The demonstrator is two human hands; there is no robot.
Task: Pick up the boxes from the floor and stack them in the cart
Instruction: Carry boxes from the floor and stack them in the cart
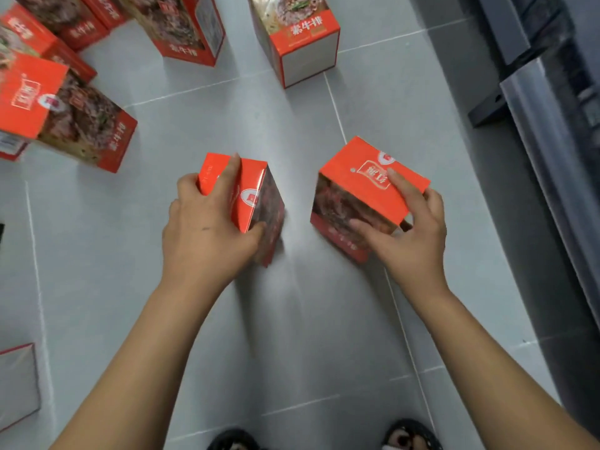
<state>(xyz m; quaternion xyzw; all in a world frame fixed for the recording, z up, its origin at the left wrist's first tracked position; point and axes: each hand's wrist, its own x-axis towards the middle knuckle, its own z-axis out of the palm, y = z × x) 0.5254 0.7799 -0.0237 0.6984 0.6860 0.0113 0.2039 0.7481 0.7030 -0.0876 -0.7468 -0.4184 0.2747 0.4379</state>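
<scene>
Two orange-red food boxes stand upright on the grey tiled floor in front of me. My left hand (211, 219) grips the left box (256, 196) from above, thumb on its right face and fingers over its top. My right hand (409, 222) grips the right box (360, 186), fingers across its orange top and thumb on the front face. Both boxes appear to touch the floor or sit just above it; I cannot tell which. No cart is clearly in view.
Several more of the same boxes lie at the far left (81, 125) and far middle (298, 37) of the floor. A box corner (19, 381) shows at the lower left. A dark metal structure (552, 92) runs along the right side. My feet (406, 436) are at the bottom.
</scene>
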